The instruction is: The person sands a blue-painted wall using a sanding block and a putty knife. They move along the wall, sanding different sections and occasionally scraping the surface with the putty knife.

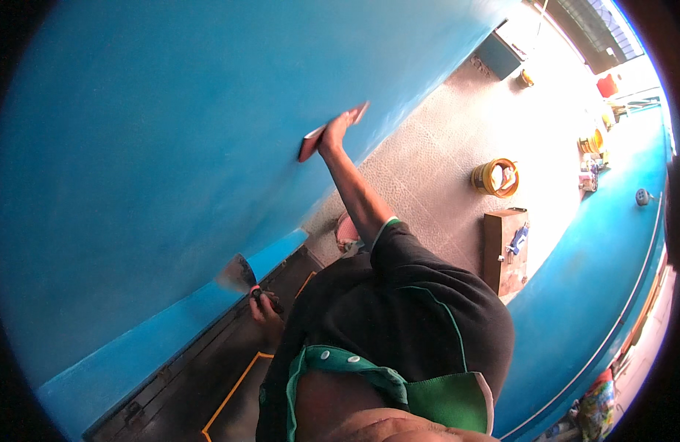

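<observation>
Nearest: green collar (452,404); apparently mid-job on blue wall (170,132).
Grips reddish block (309,146) w/ R hand (335,133), scraper (240,272) w/ L hand (266,310); can't tell done area from remaining.

Right hand (335,135): engaged in a hold; fingers set close together, directed away from the torso (421,302), individual outlines blurred. Right wrist (330,149) noted just behind these fingers. Right forearm (365,197) bare, running back from them toward the torso; arm extended. Left hand (264,309): fingers curled in a closed grip, well apart from the right fingers. Left forearm, behind its fingers, largely hidden.
</observation>
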Demonstrator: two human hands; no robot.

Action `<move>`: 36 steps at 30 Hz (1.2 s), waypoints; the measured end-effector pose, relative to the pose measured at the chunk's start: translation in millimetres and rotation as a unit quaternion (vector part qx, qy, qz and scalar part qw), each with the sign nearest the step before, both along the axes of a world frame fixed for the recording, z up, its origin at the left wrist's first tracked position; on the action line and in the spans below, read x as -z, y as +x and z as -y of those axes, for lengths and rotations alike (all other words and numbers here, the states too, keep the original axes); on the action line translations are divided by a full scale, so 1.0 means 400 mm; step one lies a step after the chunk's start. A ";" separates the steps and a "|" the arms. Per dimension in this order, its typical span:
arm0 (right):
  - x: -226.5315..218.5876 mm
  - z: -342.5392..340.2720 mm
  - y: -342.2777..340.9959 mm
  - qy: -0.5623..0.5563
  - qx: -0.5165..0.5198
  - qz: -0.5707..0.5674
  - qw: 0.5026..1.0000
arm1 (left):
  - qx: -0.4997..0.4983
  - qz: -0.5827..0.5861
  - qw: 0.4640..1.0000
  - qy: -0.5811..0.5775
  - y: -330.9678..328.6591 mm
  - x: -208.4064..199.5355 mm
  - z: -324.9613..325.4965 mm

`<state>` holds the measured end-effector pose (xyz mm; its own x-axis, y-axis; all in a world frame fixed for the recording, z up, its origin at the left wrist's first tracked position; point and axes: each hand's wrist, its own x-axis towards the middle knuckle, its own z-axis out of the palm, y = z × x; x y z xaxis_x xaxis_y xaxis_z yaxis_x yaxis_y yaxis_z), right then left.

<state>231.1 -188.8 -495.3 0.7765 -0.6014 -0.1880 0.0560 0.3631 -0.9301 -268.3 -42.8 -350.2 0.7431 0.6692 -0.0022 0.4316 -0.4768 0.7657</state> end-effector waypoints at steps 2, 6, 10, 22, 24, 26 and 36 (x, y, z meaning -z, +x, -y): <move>-0.252 -0.028 -0.036 -0.155 -0.057 0.055 0.985 | -0.064 0.011 0.984 -0.166 0.060 -0.099 0.068; -0.716 -0.024 -0.096 -0.353 -0.080 0.284 0.888 | -0.046 -0.006 0.978 -0.202 0.081 -0.129 0.072; -0.776 -0.046 -0.122 -0.476 -0.082 0.350 0.803 | -0.049 0.002 0.981 -0.190 0.082 -0.122 0.053; -0.283 -0.064 -0.078 -0.189 -0.068 0.009 0.980 | -0.078 0.022 0.984 -0.161 0.040 -0.100 0.064; -0.515 -0.135 -0.142 -0.039 -0.034 0.242 0.969 | -0.077 0.040 0.971 -0.221 0.067 -0.130 0.076; -0.666 -0.114 -0.230 -0.471 -0.113 0.326 0.812 | -0.050 0.063 0.973 -0.217 0.056 -0.082 0.046; -0.081 0.096 0.100 -0.031 0.012 0.059 0.998 | -0.096 0.025 0.979 -0.180 0.028 -0.119 0.048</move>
